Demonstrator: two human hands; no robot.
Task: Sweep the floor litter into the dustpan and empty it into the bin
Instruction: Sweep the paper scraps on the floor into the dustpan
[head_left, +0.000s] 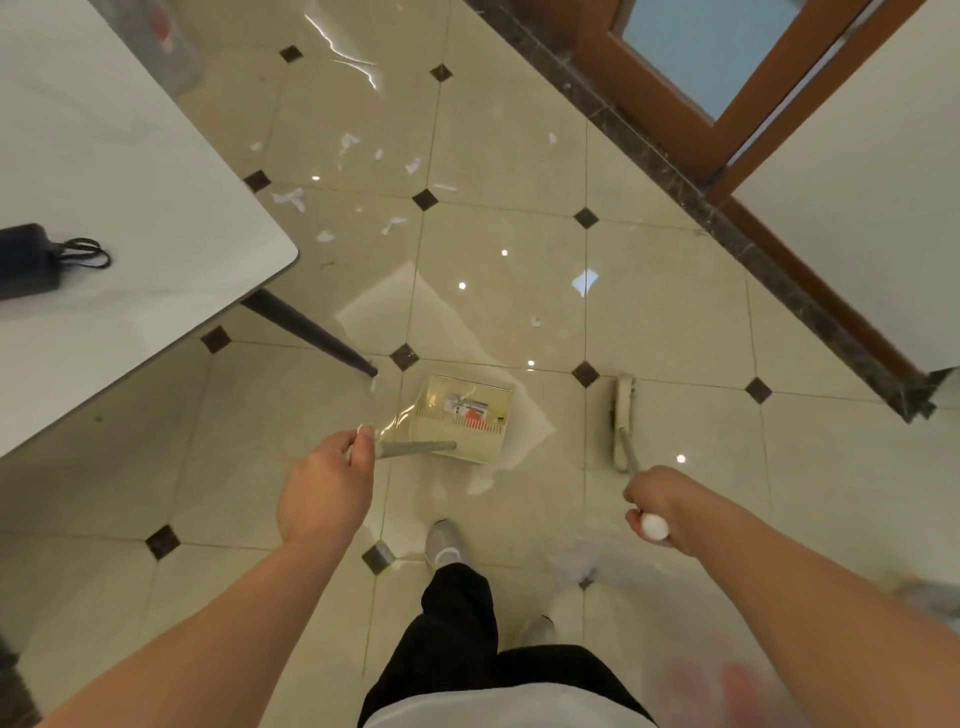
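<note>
Mid-sweep: dustpan (464, 422) handle was gripped by left hand (324, 488), broom (623, 421) handle by right hand (655, 506). Some litter lay in the pan; paper scraps (382, 166) remained beyond the desk (130, 208) corner, to be swept next.

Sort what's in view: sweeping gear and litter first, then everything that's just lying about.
Job: dustpan held by left hand; broom held by right hand; paper scraps; floor.
Lying about: black adapter on white table; door.

Left hand (332, 480) gripping dustpan (462, 418) handle, pan on floor (675, 312), litter inside. Right hand (652, 506) gripping broom (623, 415). Paper scraps (363, 176) beyond table (104, 156) corner.
</note>
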